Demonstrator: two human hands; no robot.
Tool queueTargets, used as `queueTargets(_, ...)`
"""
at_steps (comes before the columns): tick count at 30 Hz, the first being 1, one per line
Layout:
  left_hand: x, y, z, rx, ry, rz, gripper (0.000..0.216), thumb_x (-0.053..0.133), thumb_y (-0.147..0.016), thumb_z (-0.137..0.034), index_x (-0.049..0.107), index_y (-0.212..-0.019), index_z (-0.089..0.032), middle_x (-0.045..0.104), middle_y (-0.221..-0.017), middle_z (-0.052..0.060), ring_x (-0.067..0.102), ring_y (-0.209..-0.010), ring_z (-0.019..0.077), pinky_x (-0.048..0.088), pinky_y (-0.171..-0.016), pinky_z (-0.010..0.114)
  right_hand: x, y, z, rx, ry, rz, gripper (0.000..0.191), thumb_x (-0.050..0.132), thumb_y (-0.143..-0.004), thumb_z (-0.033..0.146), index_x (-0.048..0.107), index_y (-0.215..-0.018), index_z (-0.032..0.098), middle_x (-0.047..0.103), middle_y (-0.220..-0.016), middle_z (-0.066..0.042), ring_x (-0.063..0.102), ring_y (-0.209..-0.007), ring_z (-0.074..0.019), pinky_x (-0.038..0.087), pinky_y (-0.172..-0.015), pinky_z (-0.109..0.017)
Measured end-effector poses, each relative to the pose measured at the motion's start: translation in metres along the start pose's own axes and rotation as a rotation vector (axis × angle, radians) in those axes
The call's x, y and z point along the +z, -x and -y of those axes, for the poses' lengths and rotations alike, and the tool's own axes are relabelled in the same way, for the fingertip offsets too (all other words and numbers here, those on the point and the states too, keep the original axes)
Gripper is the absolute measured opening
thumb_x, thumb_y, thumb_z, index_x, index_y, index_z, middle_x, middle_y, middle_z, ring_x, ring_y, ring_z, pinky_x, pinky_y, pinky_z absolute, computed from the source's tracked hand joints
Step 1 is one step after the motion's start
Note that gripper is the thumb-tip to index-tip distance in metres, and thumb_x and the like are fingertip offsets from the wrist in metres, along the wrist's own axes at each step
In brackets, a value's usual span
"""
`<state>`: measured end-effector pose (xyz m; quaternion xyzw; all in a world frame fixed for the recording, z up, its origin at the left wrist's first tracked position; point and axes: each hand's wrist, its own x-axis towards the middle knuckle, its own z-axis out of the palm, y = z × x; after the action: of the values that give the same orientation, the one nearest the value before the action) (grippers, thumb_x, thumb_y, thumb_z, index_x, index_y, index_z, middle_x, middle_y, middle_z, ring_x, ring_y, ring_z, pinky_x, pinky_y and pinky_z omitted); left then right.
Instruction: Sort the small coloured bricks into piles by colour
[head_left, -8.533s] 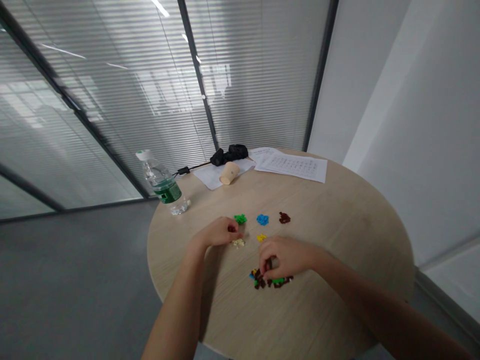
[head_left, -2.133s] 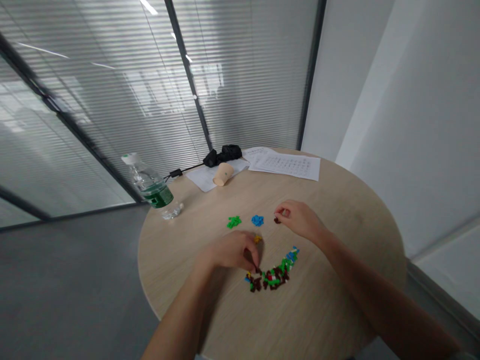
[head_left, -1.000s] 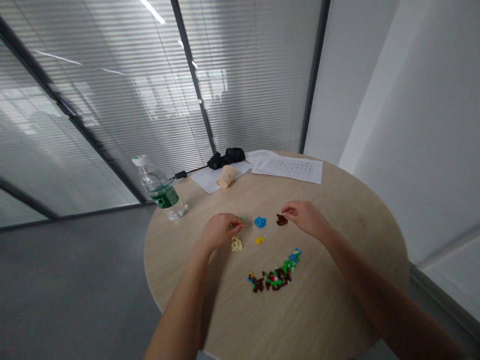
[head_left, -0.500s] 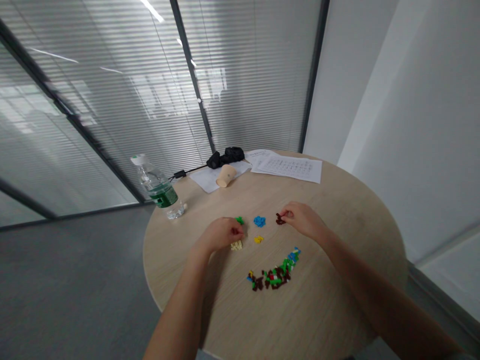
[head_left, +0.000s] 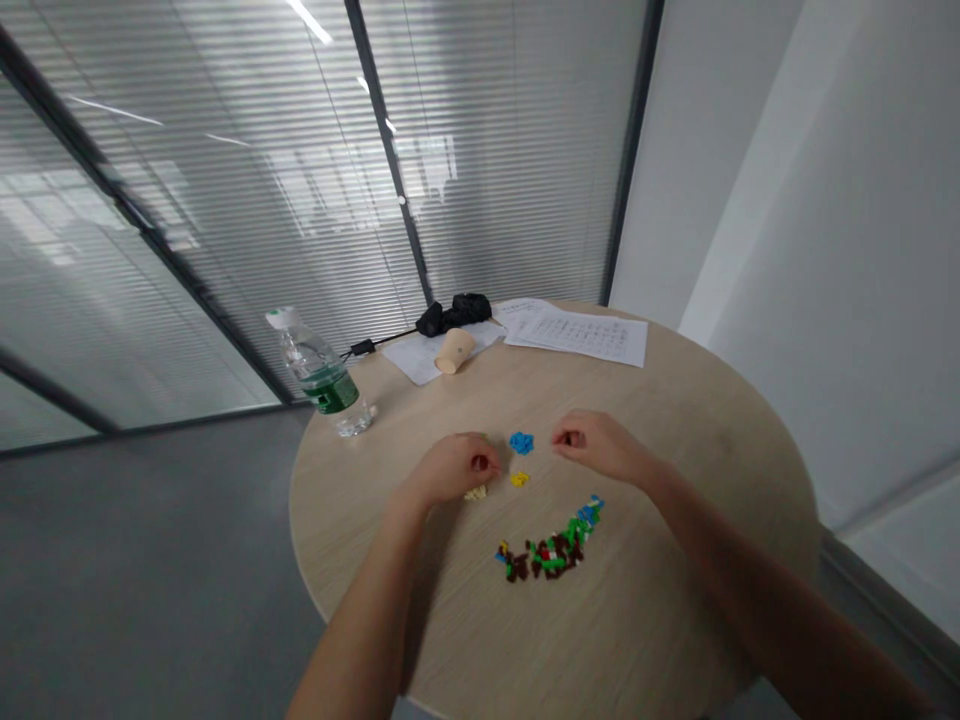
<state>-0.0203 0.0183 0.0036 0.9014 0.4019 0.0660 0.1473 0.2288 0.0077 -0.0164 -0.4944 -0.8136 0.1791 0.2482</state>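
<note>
My left hand (head_left: 456, 468) is closed in a pinch above the left side of the small piles, and whatever it holds is too small to make out. Partly under it lies a pile of cream pieces (head_left: 476, 493). My right hand (head_left: 600, 445) is closed too, its fingertips down at the tabletop, where they hide the dark brown pieces. Between the hands sit a blue pile (head_left: 521, 443) and a smaller yellow pile (head_left: 519, 480) of tiny toy bricks. Nearer to me, a curved band of mixed bricks (head_left: 551, 553) in brown, green, blue, red and white is spread out.
On the round wooden table (head_left: 675, 400) a water bottle (head_left: 330, 385) stands at the left. Toward the back are a tipped paper cup (head_left: 454, 352), a black bundle (head_left: 457, 313) with a cord, and printed sheets (head_left: 581, 332).
My left hand has shifted slightly right, now covering the green pile. My right hand has moved a little left, over the brown pieces that showed at its fingertips before.
</note>
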Motion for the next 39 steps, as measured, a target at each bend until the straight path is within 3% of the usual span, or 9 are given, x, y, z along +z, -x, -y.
queueTargets(6, 0.011, -0.004, -0.010, 0.093, 0.018, 0.027, 0.014, 0.053, -0.076, -0.020, 0.067, -0.078, -0.019, 0.065, -0.075, -0.001, 0.055, -0.066, 0.0118, 0.036, -0.061, 0.021, 0.002, 0.011, 0.020, -0.149, -0.188, 0.403, 0.013, 0.060, -0.071, 0.016, 0.071, -0.076, 0.018, 0.065, -0.066, 0.000, 0.056, -0.059, -0.0112, 0.040, -0.054, -0.020)
queueTargets(15, 0.008, -0.003, -0.012, 0.106, -0.014, -0.025, 0.015, 0.051, -0.081, -0.021, 0.065, -0.079, -0.019, 0.062, -0.074, 0.000, 0.052, -0.064, 0.0114, 0.035, -0.060, 0.021, -0.013, 0.015, 0.004, 0.007, -0.236, 0.589, 0.013, 0.064, -0.063, 0.015, 0.071, -0.074, 0.016, 0.059, -0.055, 0.002, 0.052, -0.051, -0.0096, 0.038, -0.048, -0.018)
queueTargets(24, 0.010, -0.004, -0.012, 0.084, 0.005, -0.022, 0.016, 0.050, -0.081, -0.022, 0.066, -0.083, -0.019, 0.063, -0.076, 0.000, 0.053, -0.065, 0.0119, 0.036, -0.061, 0.022, -0.008, 0.011, -0.002, 0.092, -0.195, 0.690, 0.019, 0.067, -0.061, 0.020, 0.072, -0.077, 0.013, 0.065, -0.063, -0.002, 0.056, -0.056, -0.0118, 0.040, -0.051, -0.020)
queueTargets(34, 0.012, -0.006, -0.011, 0.093, 0.008, -0.013, 0.016, 0.050, -0.081, -0.022, 0.066, -0.082, -0.019, 0.062, -0.074, 0.000, 0.053, -0.065, 0.0122, 0.037, -0.062, 0.023, -0.009, 0.011, -0.008, 0.105, -0.191, 0.668, 0.016, 0.069, -0.061, 0.024, 0.072, -0.073, 0.014, 0.065, -0.062, -0.002, 0.055, -0.056, -0.0122, 0.039, -0.051, -0.020)
queueTargets(37, 0.012, -0.006, -0.012, 0.061, 0.056, -0.036, 0.017, 0.052, -0.081, -0.023, 0.066, -0.090, -0.020, 0.062, -0.074, 0.000, 0.053, -0.065, 0.0119, 0.037, -0.061, 0.023, -0.010, 0.011, -0.006, 0.080, -0.215, 0.682, 0.013, 0.067, -0.062, 0.023, 0.070, -0.071, 0.013, 0.062, -0.058, -0.001, 0.053, -0.053, -0.0112, 0.037, -0.050, -0.020)
queueTargets(39, 0.013, -0.006, -0.015, 0.048, 0.141, -0.068, 0.021, 0.052, -0.082, -0.025, 0.064, -0.098, -0.020, 0.061, -0.074, 0.000, 0.052, -0.064, 0.0115, 0.037, -0.061, 0.022, -0.012, 0.010, -0.003, 0.049, -0.235, 0.619, 0.013, 0.067, -0.065, 0.024, 0.069, -0.072, 0.013, 0.060, -0.057, 0.000, 0.051, -0.053, -0.0107, 0.036, -0.049, -0.020)
